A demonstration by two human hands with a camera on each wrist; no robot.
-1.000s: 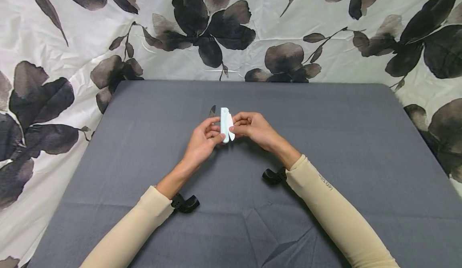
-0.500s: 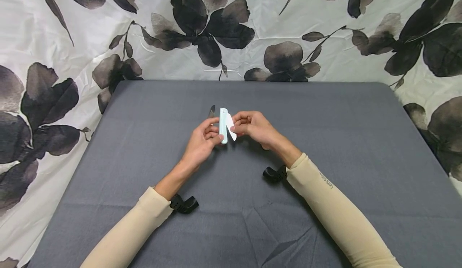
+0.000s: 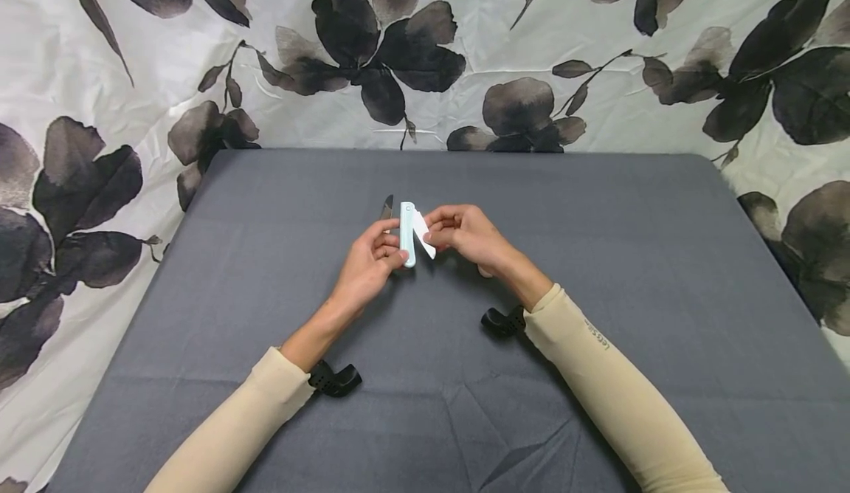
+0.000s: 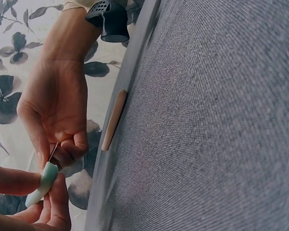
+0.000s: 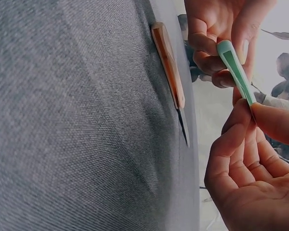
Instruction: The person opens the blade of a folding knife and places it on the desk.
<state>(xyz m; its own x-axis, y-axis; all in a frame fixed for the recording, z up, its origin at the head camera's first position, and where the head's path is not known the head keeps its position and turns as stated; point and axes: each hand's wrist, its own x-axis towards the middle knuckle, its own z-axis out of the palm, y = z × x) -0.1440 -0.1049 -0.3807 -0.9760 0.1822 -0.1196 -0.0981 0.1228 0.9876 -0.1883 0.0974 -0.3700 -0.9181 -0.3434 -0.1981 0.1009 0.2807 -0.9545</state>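
A folding knife [image 3: 406,236] with a pale mint handle is held up over the grey cloth, its white blade [image 3: 422,232] swung partway out at a narrow angle. My left hand [image 3: 364,263] grips the handle between thumb and fingers. With thumb and fingertips my right hand [image 3: 470,238] pinches the blade along its edge away from the handle. The right wrist view shows the long slot in the handle [image 5: 236,72] facing that camera. Behind my left fingers lies a second knife [image 5: 168,65] with a wooden handle; only its dark blade [image 3: 388,205] shows clearly in the head view.
Grey cloth [image 3: 598,227] covers the table, with creases near the front. Behind the table's far edge hangs a white fabric [image 3: 478,43] with dark flower print. A black wrist camera [image 3: 335,379] sits at the left cuff, another black wrist camera [image 3: 502,322] at the right one.
The white blade has swung farther out from the mint handle, widening the gap between them. My left hand and the handle have shifted slightly left; the right hand keeps its pinch.
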